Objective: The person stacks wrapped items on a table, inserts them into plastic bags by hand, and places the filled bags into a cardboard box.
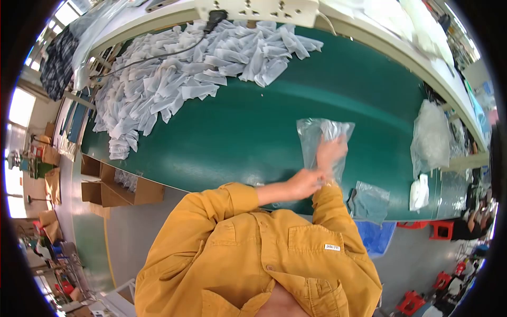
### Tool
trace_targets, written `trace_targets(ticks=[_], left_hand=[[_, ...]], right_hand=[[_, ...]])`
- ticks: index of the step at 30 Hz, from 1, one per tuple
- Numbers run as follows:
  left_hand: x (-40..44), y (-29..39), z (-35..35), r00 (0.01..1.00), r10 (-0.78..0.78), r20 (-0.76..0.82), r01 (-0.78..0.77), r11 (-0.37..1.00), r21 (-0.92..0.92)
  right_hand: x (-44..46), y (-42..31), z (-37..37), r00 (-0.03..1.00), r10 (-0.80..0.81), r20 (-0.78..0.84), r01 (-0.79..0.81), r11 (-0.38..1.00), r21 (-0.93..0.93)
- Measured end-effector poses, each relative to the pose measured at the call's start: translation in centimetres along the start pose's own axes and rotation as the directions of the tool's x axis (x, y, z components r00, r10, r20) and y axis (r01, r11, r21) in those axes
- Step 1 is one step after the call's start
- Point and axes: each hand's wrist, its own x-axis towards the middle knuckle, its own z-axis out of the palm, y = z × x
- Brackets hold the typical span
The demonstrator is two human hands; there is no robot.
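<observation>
A clear plastic bag (309, 136) is spread open above the green tabletop, in front of my body. My right hand (331, 153) is inside it, blurred by motion, close to a pale wrapped item (332, 129) at the bag's far end; its grip is unclear. The fingers of my left hand (305, 184) are closed at the bag's near edge, beside my right wrist. To the right, a flat clear bag with grey-green content (369, 202) lies at the table's front edge.
A large heap of pale wrapped pieces (158, 84) covers the table's back left. A black cable (158, 57) runs from a power strip (259, 10) over it. A stuffed plastic bag (430, 137) and a white bundle (419, 193) are at the right. Cardboard boxes (119, 195) stand at lower left.
</observation>
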Motion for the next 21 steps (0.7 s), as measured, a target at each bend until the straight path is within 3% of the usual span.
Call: trace_targets(ticks=[3, 4, 8, 10, 11, 12, 13, 14, 16, 19, 21], left_hand=[[-0.1, -0.3, -0.9, 0.998, 0.006, 0.069, -0.004, 1.0, -0.023], [-0.6, -0.5, -1.7, 0.996, -0.009, 0.089, 0.013, 0.999, -0.039], [-3.6, -5.2, -6.8, 0.985, -0.156, -0.079, 0.151, 0.987, -0.06], [-6.4, -7.5, -10.5, 0.948, -0.227, -0.223, 0.23, 0.973, -0.012], [-8.0, -9.5, -12.1, 0.918, -0.235, -0.319, 0.254, 0.967, 0.02], [-9.8, -10.8, -13.9, 0.886, -0.237, -0.398, 0.285, 0.956, 0.066], [-11.6, -12.7, -15.5, 0.834, -0.302, -0.462, 0.353, 0.935, 0.026], [-13.2, -13.4, -17.1, 0.764, -0.385, -0.518, 0.399, 0.913, -0.091], [-16.6, -15.2, -20.0, 0.664, -0.325, -0.674, 0.435, 0.9, -0.005], [-20.9, -18.1, -23.5, 0.607, -0.065, -0.792, 0.453, 0.847, 0.278], [-22.6, -17.2, -24.9, 0.57, 0.009, -0.822, 0.528, 0.762, 0.374]], right_hand=[[1.8, 2.0, -0.5, 0.999, 0.002, 0.049, 0.002, 0.997, -0.083], [2.0, 3.3, -0.6, 0.997, -0.08, 0.014, 0.081, 0.994, -0.07], [0.5, 9.1, -0.1, 0.932, -0.334, -0.142, 0.328, 0.943, -0.062], [-1.3, 13.2, -2.1, 0.916, -0.387, 0.11, 0.392, 0.919, -0.029], [-2.0, 15.2, -2.8, 0.893, -0.313, 0.323, 0.317, 0.947, 0.042], [-2.5, 19.2, -3.5, 0.629, -0.49, 0.603, 0.659, 0.747, -0.081], [-4.9, 18.9, -6.9, 0.826, -0.331, 0.457, 0.454, 0.871, -0.189], [-4.7, 20.5, -9.8, 0.73, -0.468, 0.497, 0.567, 0.822, -0.058], [-5.1, 14.1, -18.8, 0.803, -0.105, 0.587, 0.351, 0.879, -0.323], [-2.4, 7.8, -23.9, 0.855, -0.17, 0.49, 0.315, 0.921, -0.229], [-0.8, 2.5, -23.2, 0.904, -0.292, 0.311, 0.286, 0.956, 0.066]])
